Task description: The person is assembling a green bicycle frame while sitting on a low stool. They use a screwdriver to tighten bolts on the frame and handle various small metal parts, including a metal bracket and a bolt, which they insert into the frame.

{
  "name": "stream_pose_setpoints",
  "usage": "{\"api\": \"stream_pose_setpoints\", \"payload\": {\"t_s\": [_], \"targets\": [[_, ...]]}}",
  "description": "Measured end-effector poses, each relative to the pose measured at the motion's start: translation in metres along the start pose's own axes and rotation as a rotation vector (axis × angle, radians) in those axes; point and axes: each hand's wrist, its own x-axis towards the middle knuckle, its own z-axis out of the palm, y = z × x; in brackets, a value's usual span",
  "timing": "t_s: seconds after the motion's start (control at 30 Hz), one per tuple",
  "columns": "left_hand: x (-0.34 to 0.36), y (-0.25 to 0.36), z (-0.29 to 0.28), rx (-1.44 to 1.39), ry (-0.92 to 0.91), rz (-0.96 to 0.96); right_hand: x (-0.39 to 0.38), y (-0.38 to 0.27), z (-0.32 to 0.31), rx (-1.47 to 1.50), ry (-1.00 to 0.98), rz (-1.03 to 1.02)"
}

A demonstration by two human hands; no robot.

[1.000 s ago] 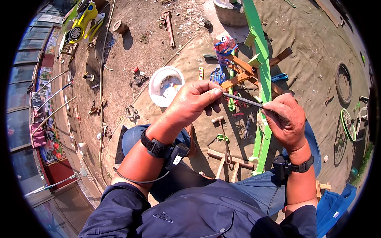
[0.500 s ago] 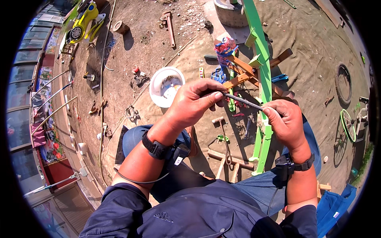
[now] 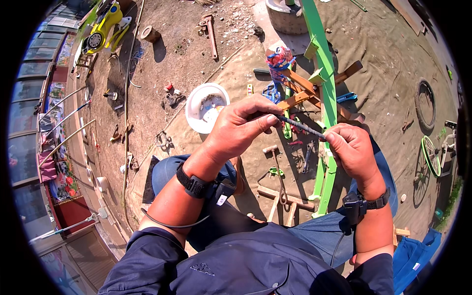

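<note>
A thin dark grey rod (image 3: 301, 126) stretches between my two hands, tilted down toward the right. My left hand (image 3: 244, 123) pinches its upper end between thumb and bent fingers. My right hand (image 3: 350, 150) grips the lower end, thumb along it. Behind the rod stand a long green painted metal beam (image 3: 325, 73) and crossed wooden pieces (image 3: 295, 98) with a red and blue bundle (image 3: 279, 59). A white basin (image 3: 196, 105) with debris in it sits beyond my left hand.
A pipe wrench (image 3: 211, 37), yellow toy car (image 3: 103, 27) and stump (image 3: 149, 33) lie farther off. Long hose (image 3: 127, 147) runs along the left. A tyre (image 3: 425, 104) and green wheel (image 3: 430, 155) are at right. Wooden frame (image 3: 285, 196) and tools lie near my feet.
My left hand has shifted slightly left and up, its fingers curling more. My right hand has turned slightly, its thumb now pointing more along the rod, which both hands still hold.
</note>
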Motion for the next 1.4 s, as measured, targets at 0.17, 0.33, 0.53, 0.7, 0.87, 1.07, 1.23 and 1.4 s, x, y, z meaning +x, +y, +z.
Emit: {"api": "stream_pose_setpoints", "payload": {"t_s": [0.17,0.33,0.53,0.7,0.87,1.07,1.23,1.4], "targets": [[0.000,0.001,-0.001,-0.028,0.030,-0.013,0.000,0.003,0.003,0.117,-0.020,0.068],[-0.001,0.002,-0.003,-0.135,0.058,-0.117,-0.001,-0.002,0.002,0.209,-0.036,0.167],[-0.001,0.003,0.000,-0.076,0.066,-0.040,0.001,0.009,0.008,0.151,-0.026,0.023],[-0.001,0.002,0.000,-0.096,0.062,-0.007,0.000,0.010,0.008,0.273,-0.108,0.168],[-0.001,0.003,0.000,-0.139,0.053,-0.009,0.001,0.003,0.016,0.247,-0.081,0.163],[-0.002,0.009,0.004,-0.276,0.065,-0.101,0.002,0.010,0.019,0.230,-0.068,0.065],[-0.002,0.003,0.001,-0.372,0.053,-0.108,0.001,0.011,0.022,0.250,-0.059,0.053],[-0.002,-0.001,0.001,-0.410,0.055,-0.069,0.001,0.012,0.024,0.294,-0.081,0.085]]}}
